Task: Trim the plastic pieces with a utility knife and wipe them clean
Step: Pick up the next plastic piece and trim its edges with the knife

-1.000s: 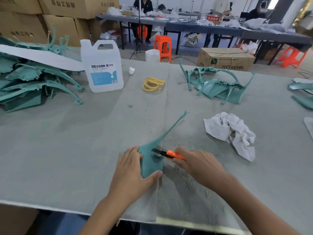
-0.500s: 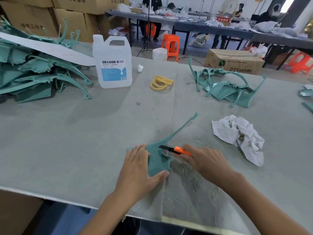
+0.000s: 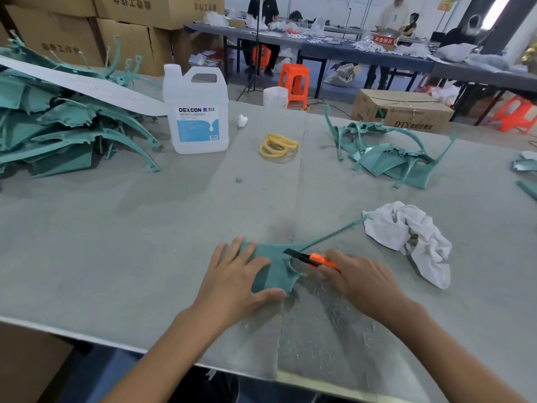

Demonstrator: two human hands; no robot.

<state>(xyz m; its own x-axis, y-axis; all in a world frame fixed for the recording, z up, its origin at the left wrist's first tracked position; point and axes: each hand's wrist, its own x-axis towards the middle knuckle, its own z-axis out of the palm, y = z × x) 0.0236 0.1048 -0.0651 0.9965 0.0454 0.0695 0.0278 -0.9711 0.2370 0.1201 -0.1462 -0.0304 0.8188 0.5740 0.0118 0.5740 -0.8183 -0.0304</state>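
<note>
Left hand flat (fingers spread) on plastic piece, right hand gripping utility knife

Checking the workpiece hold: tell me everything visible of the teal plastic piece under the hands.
The teal plastic piece looks matte and moulded: a broad flat body, a curved notch on its right edge, and a thin arm running up-right toward the white rag. It lies flat on the grey table near the front edge. The left hand presses its left part with spread fingers; the utility knife, held by the right hand, has its blade on its upper right edge.
</note>
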